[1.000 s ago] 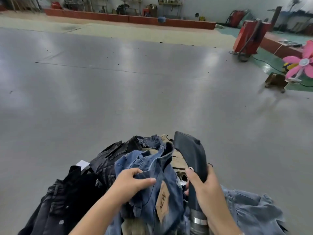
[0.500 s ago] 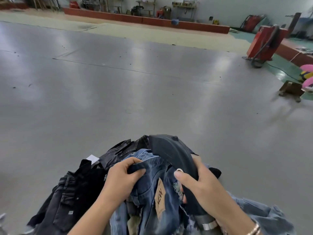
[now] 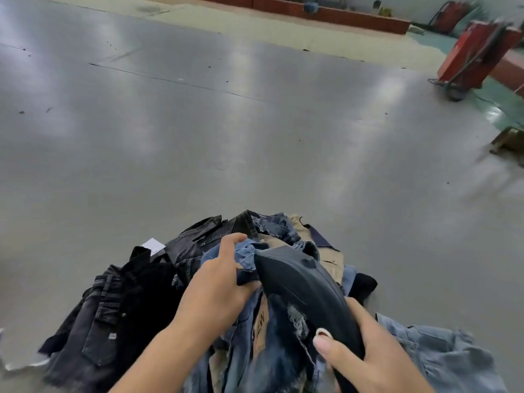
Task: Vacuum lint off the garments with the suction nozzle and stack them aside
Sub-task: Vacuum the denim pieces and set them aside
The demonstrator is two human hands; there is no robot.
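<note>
Jeans [image 3: 255, 321] lie heaped on the grey floor [image 3: 198, 137], black pairs to the left, blue in the middle. The right hand [image 3: 365, 355] wraps the dark nozzle [image 3: 300, 282], whose tip rests on blue denim bunched in the left hand [image 3: 218, 282], just beside its fingers.

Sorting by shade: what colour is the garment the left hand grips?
Blue denim garment, gripped by the left hand; head view.

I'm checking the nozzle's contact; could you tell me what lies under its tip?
Blue jeans, gripped by the left hand, lie under the suction nozzle, held by the right hand. The nozzle's mouth is hidden.
</note>
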